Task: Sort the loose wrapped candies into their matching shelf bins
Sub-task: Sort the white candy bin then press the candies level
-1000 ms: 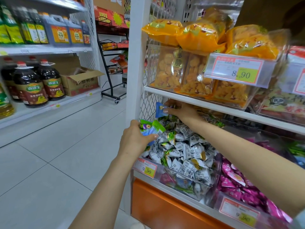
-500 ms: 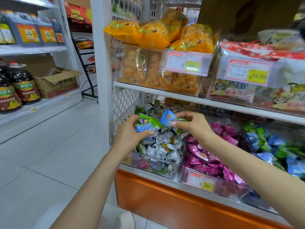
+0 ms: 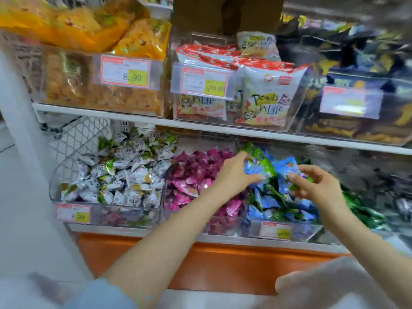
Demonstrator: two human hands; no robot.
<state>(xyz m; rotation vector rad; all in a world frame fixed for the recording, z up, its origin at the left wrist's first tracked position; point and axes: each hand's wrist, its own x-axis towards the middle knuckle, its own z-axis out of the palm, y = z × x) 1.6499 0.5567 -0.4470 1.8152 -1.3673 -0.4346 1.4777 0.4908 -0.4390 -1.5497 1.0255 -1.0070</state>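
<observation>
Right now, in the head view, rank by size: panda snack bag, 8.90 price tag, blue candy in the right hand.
1. panda snack bag
2. 8.90 price tag
3. blue candy in the right hand, smallest though nearest

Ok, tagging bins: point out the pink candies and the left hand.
pink candies (image 3: 194,172), head view, middle of the pile
left hand (image 3: 233,175), head view, back of the hand
</observation>
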